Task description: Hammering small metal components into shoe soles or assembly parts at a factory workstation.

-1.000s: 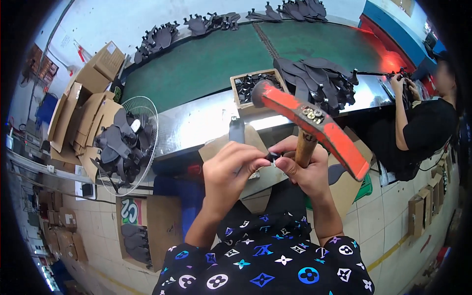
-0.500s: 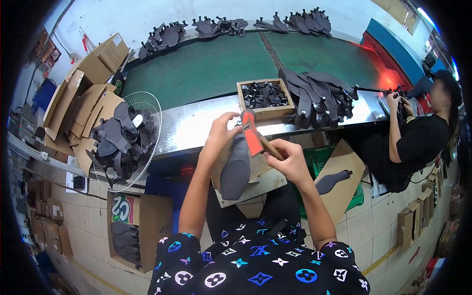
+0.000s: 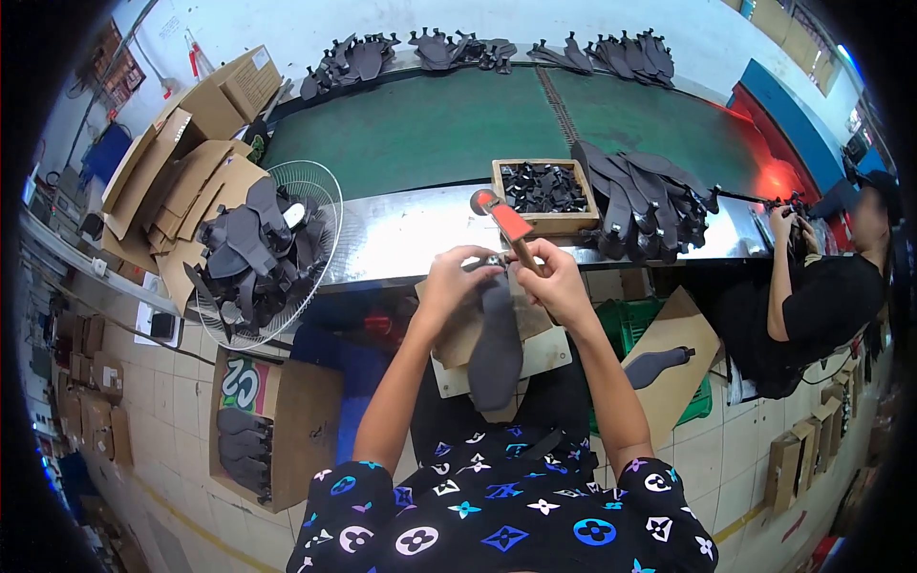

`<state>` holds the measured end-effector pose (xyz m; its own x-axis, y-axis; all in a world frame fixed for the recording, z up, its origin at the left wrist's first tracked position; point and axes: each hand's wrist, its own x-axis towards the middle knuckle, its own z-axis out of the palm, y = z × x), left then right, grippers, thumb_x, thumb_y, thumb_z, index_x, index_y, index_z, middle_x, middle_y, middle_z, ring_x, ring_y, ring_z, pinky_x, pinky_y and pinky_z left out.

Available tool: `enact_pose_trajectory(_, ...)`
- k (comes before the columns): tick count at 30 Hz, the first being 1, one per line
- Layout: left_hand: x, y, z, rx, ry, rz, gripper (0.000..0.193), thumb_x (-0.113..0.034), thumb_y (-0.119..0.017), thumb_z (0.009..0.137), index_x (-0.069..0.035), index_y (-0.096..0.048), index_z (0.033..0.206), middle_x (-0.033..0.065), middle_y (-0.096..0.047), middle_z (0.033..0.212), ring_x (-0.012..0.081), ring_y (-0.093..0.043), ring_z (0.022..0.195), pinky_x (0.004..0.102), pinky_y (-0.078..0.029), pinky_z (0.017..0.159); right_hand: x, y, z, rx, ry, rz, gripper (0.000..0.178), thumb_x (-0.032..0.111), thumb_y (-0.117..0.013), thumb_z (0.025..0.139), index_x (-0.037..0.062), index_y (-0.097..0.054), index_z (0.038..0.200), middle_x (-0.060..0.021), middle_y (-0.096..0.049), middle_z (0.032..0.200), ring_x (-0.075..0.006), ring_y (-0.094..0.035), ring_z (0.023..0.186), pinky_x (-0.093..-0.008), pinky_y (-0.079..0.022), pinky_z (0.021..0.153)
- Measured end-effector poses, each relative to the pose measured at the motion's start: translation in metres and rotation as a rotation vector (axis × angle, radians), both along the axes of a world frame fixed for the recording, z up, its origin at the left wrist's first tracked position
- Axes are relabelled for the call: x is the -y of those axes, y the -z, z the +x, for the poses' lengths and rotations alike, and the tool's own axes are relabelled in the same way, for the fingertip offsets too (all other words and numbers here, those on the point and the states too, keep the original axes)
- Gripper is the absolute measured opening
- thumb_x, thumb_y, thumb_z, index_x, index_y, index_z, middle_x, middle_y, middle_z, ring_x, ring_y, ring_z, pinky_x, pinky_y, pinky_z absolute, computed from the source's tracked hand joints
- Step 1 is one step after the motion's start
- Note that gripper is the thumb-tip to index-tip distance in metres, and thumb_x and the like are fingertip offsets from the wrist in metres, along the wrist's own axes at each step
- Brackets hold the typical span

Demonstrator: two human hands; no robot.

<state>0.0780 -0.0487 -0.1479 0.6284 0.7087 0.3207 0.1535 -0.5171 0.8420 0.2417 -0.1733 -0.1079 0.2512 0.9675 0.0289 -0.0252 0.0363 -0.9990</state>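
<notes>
My left hand point(image 3: 453, 286) pinches the narrow far end of a dark grey shoe sole point(image 3: 497, 358), where a small shiny metal part shows. The sole's broad end points toward me over a pale work plate point(image 3: 550, 352). My right hand point(image 3: 562, 288) is closed round the wooden handle of a hammer point(image 3: 510, 223) with a red-painted head. The hammer head is raised beyond the sole's far end, apart from it. The right fingers are close to that end; whether they touch it I cannot tell.
Beyond my hands stand a wooden box point(image 3: 554, 225) of small black parts and a pile of soles point(image 3: 650, 196) on the metal bench edge. A wire fan guard point(image 3: 341, 215) and cardboard are at left. A co-worker point(image 3: 812, 286) sits at right.
The hammer head has lifted away from the sole's far end. My left hand and the sole have come slightly nearer to me, and the whole view has shifted a little.
</notes>
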Motion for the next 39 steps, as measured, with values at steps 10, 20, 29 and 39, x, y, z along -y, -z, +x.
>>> enact_pose_trajectory(10,0.01,0.024,-0.01,0.1,-0.042,-0.163,0.026,-0.008,-0.079,0.08,0.002,-0.073,0.104,0.0109,-0.074,0.092,0.0173,-0.069,0.081,0.0325,-0.054,0.078,-0.026,0.011,-0.003,0.33,-0.069,0.042,0.018,0.012,-0.07,0.083,0.0,-0.064,0.095,-0.0039,-0.066,0.076,-0.0082,-0.059,0.061,-0.0252,-0.047,0.054)
enact_pose_trajectory(20,0.008,0.031,-0.012,0.107,-0.036,-0.059,0.032,-0.016,-0.083,0.079,0.002,-0.072,0.103,0.0106,-0.071,0.081,0.0143,-0.064,0.07,0.0314,-0.05,0.065,-0.027,0.004,0.005,0.602,-0.158,0.252,0.022,0.008,-0.07,0.076,-0.0028,-0.062,0.094,-0.0109,-0.067,0.091,-0.0206,-0.065,0.079,-0.0311,-0.051,0.07)
enact_pose_trajectory(29,0.017,-0.003,-0.007,0.067,-0.001,-0.303,0.032,-0.018,-0.083,0.079,-0.002,-0.075,0.106,0.0055,-0.074,0.087,0.0105,-0.064,0.076,0.0271,-0.052,0.07,-0.015,0.003,0.002,0.606,0.002,0.347,0.021,0.011,-0.068,0.083,-0.0032,-0.066,0.099,-0.0099,-0.067,0.091,-0.0176,-0.065,0.074,-0.0292,-0.05,0.063)
enact_pose_trajectory(39,0.011,0.006,-0.011,0.163,0.144,-0.399,0.026,0.0,-0.071,0.084,0.005,-0.072,0.11,0.0075,-0.074,0.097,0.0124,-0.07,0.088,0.0239,-0.055,0.079,0.081,-0.043,-0.037,0.437,0.159,0.057,0.043,0.012,-0.058,0.099,-0.0012,-0.049,0.139,-0.0133,-0.066,0.082,-0.0163,-0.064,0.071,-0.0295,-0.051,0.066)
